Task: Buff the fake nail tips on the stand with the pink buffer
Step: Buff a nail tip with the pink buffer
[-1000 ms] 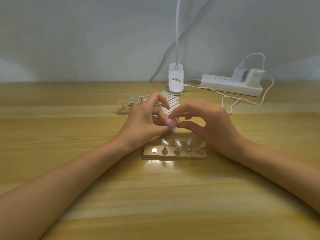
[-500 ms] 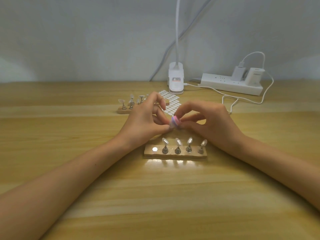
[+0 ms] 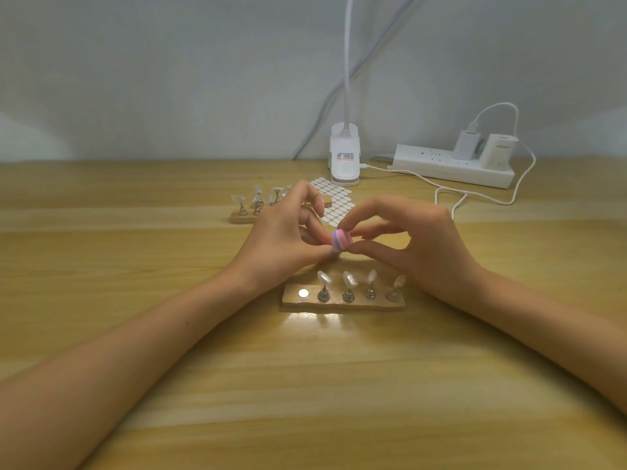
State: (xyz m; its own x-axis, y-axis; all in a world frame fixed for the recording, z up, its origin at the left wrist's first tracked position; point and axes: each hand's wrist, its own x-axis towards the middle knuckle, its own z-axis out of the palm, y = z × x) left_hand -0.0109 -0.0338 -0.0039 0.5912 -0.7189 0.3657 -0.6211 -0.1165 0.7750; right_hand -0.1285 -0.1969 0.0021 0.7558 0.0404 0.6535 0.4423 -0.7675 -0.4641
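Pinches the pink buffer [image 3: 340, 241] between thumb and fingertips of the right hand [image 3: 424, 245], just behind the near wooden stand [image 3: 342, 302] and raised off the table [image 3: 305, 385]. Curls the left hand [image 3: 285, 242] in against the buffer's left side, thumb tip just under it; cannot tell whether those fingers hold anything. Shows four clear nail tips [image 3: 349, 279] upright on metal holders along the stand, plus a bare round magnet [image 3: 303, 293] at its left end. Farther behind the stand: a second stand [image 3: 242, 217] with more tips, a sheet of white stickers [image 3: 334, 201], a white lamp clip [image 3: 344, 161] and, to the back right, a power strip [image 3: 454, 166].
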